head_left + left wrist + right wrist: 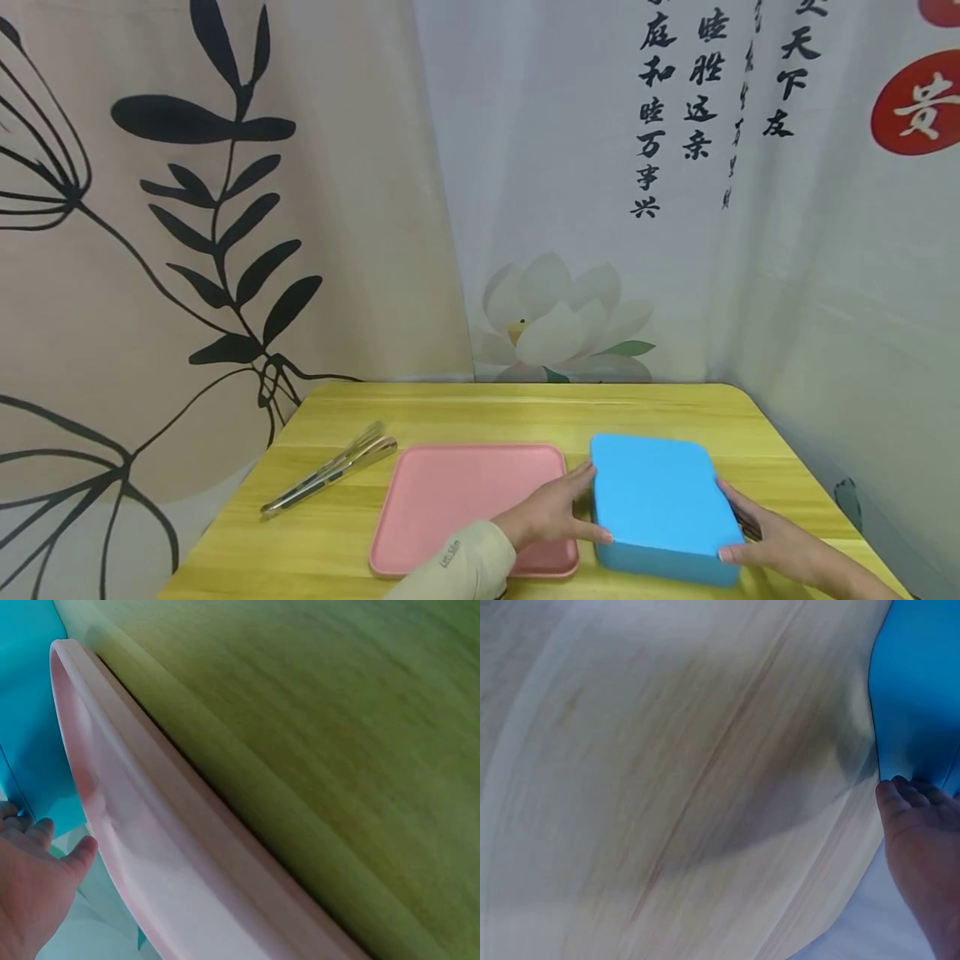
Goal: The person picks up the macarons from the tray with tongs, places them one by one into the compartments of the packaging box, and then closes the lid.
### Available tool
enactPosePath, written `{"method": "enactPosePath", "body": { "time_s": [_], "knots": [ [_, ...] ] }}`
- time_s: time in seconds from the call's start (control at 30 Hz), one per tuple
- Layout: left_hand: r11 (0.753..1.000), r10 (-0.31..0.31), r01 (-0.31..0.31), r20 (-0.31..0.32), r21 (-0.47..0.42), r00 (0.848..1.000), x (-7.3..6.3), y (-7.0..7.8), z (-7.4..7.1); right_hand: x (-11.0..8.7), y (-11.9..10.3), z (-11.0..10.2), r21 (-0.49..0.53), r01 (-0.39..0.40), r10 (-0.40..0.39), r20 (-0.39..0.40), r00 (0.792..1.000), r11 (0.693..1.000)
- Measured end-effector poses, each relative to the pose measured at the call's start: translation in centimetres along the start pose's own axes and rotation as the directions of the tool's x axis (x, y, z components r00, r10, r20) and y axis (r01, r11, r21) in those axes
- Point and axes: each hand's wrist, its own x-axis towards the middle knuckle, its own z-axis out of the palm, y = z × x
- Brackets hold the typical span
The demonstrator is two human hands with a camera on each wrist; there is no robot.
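A blue rectangular box (660, 496) sits on the right part of the table, its smooth top facing up. My left hand (551, 510) reaches over the right side of a pink tray (465, 500) and touches the box's left side, fingers and thumb spread apart. At the box's right side is my right hand (780, 537), its thumb at the front right corner. In the right wrist view, that hand's fingers (911, 791) rest fairly straight against the blue side. A seam line shows on the box (30, 750) in the left wrist view.
Metal tongs (330, 471) lie aslant at the table's left. The wooden table (487, 408) has rounded far corners. Behind it hangs a printed curtain (360, 208) with plants, a lotus and Chinese writing.
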Motion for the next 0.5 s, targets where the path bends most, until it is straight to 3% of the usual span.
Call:
{"method": "enactPosePath", "body": {
  "time_s": [0.33, 0.5],
  "knots": [
    [1.0, -0.026, 0.026, -0.029, 0.0, 0.999, 0.22, -0.12, -0.02, 0.28, -0.43, -0.29, -0.005, 0.018, -0.018, 0.023, 1.0, 1.0],
    [0.999, -0.027, 0.03, -0.071, 0.043, 0.997, 0.13, -0.23, -0.88, -0.14, -0.9, -0.98, -0.049, 0.013, -0.015, -0.033, 0.999, 0.999]
  ]
}}
